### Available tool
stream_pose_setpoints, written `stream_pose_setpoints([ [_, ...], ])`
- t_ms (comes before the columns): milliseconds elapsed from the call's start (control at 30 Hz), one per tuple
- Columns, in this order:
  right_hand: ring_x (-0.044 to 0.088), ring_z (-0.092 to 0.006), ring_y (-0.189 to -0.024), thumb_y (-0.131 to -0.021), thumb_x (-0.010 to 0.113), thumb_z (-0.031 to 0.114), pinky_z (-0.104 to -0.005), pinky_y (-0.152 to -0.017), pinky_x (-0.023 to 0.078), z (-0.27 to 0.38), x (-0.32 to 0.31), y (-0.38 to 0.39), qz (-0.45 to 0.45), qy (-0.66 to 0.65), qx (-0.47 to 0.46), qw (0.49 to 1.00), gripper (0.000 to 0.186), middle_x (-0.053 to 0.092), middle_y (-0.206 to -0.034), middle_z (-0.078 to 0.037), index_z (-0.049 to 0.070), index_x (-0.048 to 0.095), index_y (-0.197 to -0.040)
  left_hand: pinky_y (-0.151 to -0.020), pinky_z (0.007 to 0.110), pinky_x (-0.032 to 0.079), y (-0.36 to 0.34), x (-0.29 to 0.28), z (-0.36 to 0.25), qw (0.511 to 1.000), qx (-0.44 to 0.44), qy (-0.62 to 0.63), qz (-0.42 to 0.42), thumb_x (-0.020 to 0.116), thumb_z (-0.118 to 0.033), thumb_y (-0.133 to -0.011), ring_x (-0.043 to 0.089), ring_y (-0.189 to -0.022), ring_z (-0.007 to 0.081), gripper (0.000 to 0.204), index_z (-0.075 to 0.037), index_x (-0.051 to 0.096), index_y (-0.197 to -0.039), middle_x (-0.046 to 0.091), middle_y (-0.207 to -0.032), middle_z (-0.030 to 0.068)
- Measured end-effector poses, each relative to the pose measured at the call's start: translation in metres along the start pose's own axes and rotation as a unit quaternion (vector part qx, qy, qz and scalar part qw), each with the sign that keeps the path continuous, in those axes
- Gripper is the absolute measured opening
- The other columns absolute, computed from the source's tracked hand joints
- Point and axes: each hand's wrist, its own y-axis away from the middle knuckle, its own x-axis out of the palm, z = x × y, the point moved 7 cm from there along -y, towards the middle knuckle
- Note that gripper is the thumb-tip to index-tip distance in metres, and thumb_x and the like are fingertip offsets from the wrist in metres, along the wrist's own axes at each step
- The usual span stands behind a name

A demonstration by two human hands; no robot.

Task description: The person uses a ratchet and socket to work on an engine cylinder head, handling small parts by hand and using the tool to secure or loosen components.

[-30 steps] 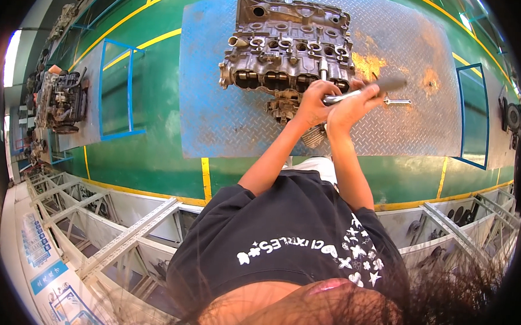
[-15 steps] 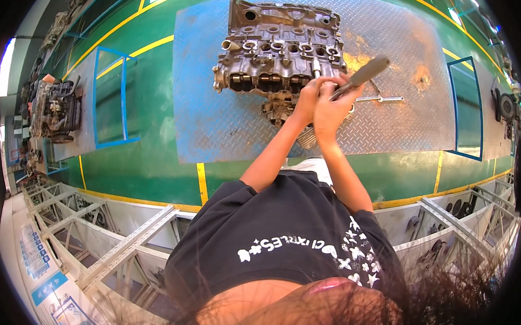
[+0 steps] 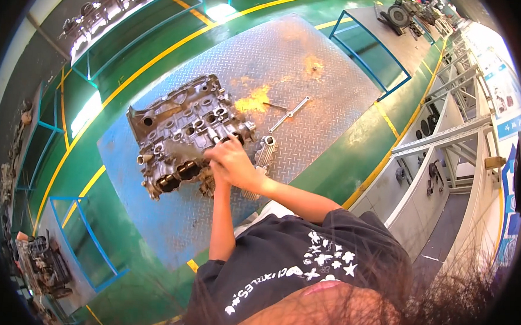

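Tread plate on green floor; engine lying on it, openings bare; work seemingly under way, how much remains unclear
Right hand curls closed about a blurred tool over the engine; left hand mostly hidden, its grip untellable; wrench lies apart; shirt bears white lettering; side panel carries illegible print

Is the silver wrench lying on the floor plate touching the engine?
Apart. The head view shows bare metal plate between the silver wrench and the engine.
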Motion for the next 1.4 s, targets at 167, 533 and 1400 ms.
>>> stream_pose_setpoints([
  [167,0.053,-0.0309,-0.102,-0.085,0.068,0.014,-0.0522,-0.108,0.030,-0.019,-0.011,0.001,-0.085,0.030,0.097,0.991,0.018,0.061,-0.094,-0.011,0.006,0.065,-0.101,-0.095,0.035,0.046,-0.003,0.014,0.010,0.990,-0.109,0.088,0.020,0.059,-0.013,-0.094,0.062,-0.092,0.0173,0.017,-0.001,0.061,-0.106,0.067,-0.103,0.0088],
  [533,0.052,-0.0276,-0.119,-0.080,0.068,0.014,-0.0591,-0.117,0.018,-0.004,-0.001,-0.012,0.099,0.122,-0.088,0.984,0.024,0.061,-0.109,-0.007,0.011,0.064,-0.104,-0.098,0.041,0.044,0.001,0.019,0.006,0.997,-0.042,0.062,0.016,0.066,-0.009,-0.087,0.060,-0.101,0.0267,0.022,0.001,0.062,-0.105,0.064,-0.102,0.0134],
  [1400,0.061,-0.0161,-0.080,-0.097,0.059,0.013,-0.0331,-0.074,0.052,-0.085,0.007,0.073,-0.387,-0.331,0.413,0.755,0.014,0.063,-0.089,-0.010,0.004,0.053,-0.106,-0.095,0.046,0.047,-0.031,0.024,-0.029,0.956,0.233,-0.121,0.131,0.067,-0.005,-0.071,0.056,-0.075,0.0304,0.017,-0.001,0.051,-0.068,0.048,-0.067,0.0099],
])
